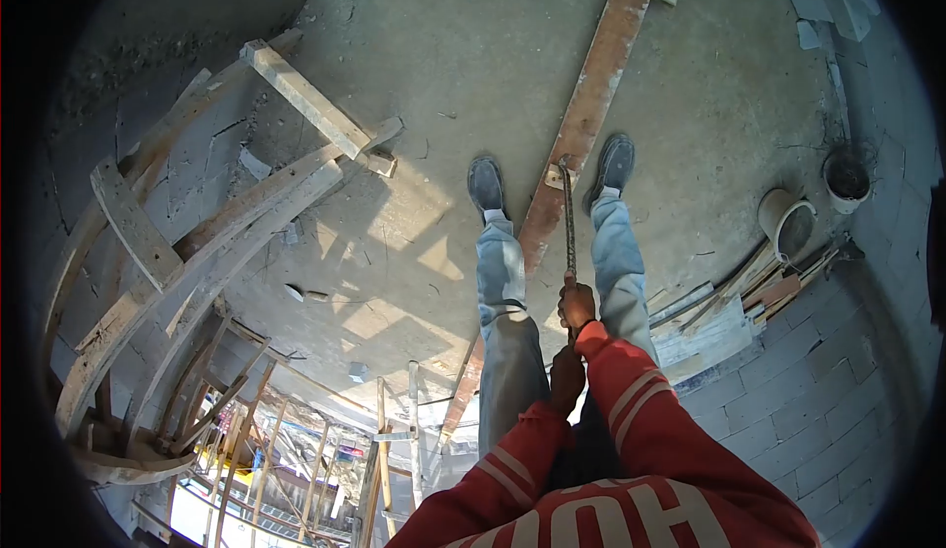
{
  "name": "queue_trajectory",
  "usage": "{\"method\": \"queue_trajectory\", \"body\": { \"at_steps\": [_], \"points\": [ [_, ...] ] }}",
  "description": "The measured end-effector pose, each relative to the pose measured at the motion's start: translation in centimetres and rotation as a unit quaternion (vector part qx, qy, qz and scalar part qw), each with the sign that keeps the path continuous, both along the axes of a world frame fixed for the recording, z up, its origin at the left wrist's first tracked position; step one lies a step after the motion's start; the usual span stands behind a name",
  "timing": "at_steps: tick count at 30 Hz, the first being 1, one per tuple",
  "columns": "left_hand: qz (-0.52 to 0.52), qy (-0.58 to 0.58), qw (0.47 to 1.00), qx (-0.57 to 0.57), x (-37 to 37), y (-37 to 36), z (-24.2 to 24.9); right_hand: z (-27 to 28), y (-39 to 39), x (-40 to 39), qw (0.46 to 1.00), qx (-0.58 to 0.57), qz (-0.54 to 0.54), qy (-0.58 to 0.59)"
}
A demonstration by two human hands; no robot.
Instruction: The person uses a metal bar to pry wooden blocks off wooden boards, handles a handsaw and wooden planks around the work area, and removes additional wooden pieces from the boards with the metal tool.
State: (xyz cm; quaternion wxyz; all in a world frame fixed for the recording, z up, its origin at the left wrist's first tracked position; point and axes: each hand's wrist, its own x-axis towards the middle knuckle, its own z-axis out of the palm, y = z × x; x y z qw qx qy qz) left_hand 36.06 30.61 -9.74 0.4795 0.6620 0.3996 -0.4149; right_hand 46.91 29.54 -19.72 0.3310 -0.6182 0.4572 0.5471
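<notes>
Floor (pixel 443 75): plank (pixel 591 95) lies between shoes (pixel 485 185). Ridged bar (pixel 570 223) reaches block (pixel 554 179) on plank; seems stiff, rather heavy, not slippery. Good hold: near end, two hands. Right hand (pixel 576 307) grasps bar; left hand (pixel 567 378) is clenched just behind, probably around bar too.

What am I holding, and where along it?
A ribbed metal bar, gripped by its end nearest your body: left hand closest to you, right hand just farther along.
</notes>
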Motion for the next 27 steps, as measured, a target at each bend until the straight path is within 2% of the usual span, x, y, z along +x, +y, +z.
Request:
{"method": "queue_trajectory", "body": {
  "at_steps": [1, 2, 3, 4, 6, 8, 9, 10, 11, 12, 13, 14, 15, 16, 17, 19, 21, 22, 24, 25, 27],
  "points": [
    [0.068, -0.015, 0.997, -0.023, 0.3, 0.8, 0.2, 0.0, 0.2, -0.7, 0.998, -0.009, 0.035, -0.059],
    [0.144, -0.031, 0.988, -0.043, 1.9, 1.6, 1.3, 0.4, 0.3, -0.6, 0.995, 0.003, -0.019, -0.097],
    [0.117, 0.001, 0.991, -0.063, 5.4, 3.2, 2.7, 1.2, 0.7, 1.3, 0.993, 0.016, -0.049, -0.11],
    [0.115, 0.018, 0.991, -0.072, 4.9, 2.5, 3.3, 3.2, 1.2, 3.5, 0.989, 0.016, -0.086, -0.117],
    [0.115, -0.219, 0.968, 0.039, 5.8, 1.3, 2.3, 5.9, 2.3, 8.5, 0.977, 0.032, -0.131, -0.167],
    [0.117, -0.256, 0.957, 0.072, 10.1, 2.3, 3.4, 9.3, 2.9, 13.3, 0.961, 0.044, -0.141, -0.232],
    [0.192, -0.205, 0.958, -0.051, 12.9, 3.4, 4.0, 11.0, 3.2, 15.6, 0.949, 0.051, -0.134, -0.281],
    [0.262, -0.147, 0.937, -0.177, 15.4, 4.4, 4.6, 12.8, 3.6, 17.4, 0.925, 0.075, -0.133, -0.349],
    [0.261, -0.148, 0.937, -0.179, 17.3, 5.3, 5.1, 14.0, 3.5, 18.8, 0.905, 0.089, -0.135, -0.393],
    [0.219, -0.195, 0.938, -0.183, 19.2, 6.1, 5.5, 15.1, 3.8, 20.0, 0.905, 0.086, -0.135, -0.395],
    [0.176, -0.242, 0.936, -0.186, 20.1, 6.5, 5.5, 16.1, 4.3, 21.0, 0.879, 0.09, -0.159, -0.441],
    [0.176, -0.242, 0.936, -0.188, 20.3, 6.5, 5.1, 16.5, 4.7, 21.5, 0.85, 0.095, -0.182, -0.485],
    [0.166, -0.298, 0.927, -0.156, 20.1, 6.5, 4.5, 16.5, 4.8, 21.4, 0.843, 0.102, -0.197, -0.49],
    [0.155, -0.352, 0.915, -0.122, 19.6, 6.4, 3.9, 15.8, 4.6, 20.7, 0.844, 0.101, -0.196, -0.488],
    [0.19, -0.304, 0.927, -0.108, 18.5, 5.9, 3.6, 14.1, 4.2, 19.0, 0.856, 0.101, -0.171, -0.477],
    [0.057, -0.407, 0.907, 0.097, 10.1, 2.2, -0.8, 10.0, 3.4, 14.6, 0.898, 0.084, -0.134, -0.412],
    [0.041, -0.303, 0.951, 0.055, 1.3, -0.9, -2.9, 3.5, 1.0, 6.3, 0.963, 0.044, -0.082, -0.255],
    [0.111, -0.083, 0.99, -0.038, 3.3, 0.4, 0.5, 0.4, -0.6, 2.4, 0.987, 0.024, -0.044, -0.152],
    [0.075, 0.032, 0.994, -0.077, 0.9, 0.2, 0.7, -0.1, -1.0, -0.6, 0.998, 0.014, -0.053, -0.017],
    [0.075, 0.033, 0.994, -0.073, 1.2, 0.8, 0.3, 0.6, -0.5, -0.4, 0.998, -0.004, -0.05, -0.049],
    [0.066, -0.056, 0.992, -0.089, 2.2, 1.4, 1.7, 2.5, 0.3, 2.1, 0.992, 0.017, -0.105, -0.069]
  ]
}}
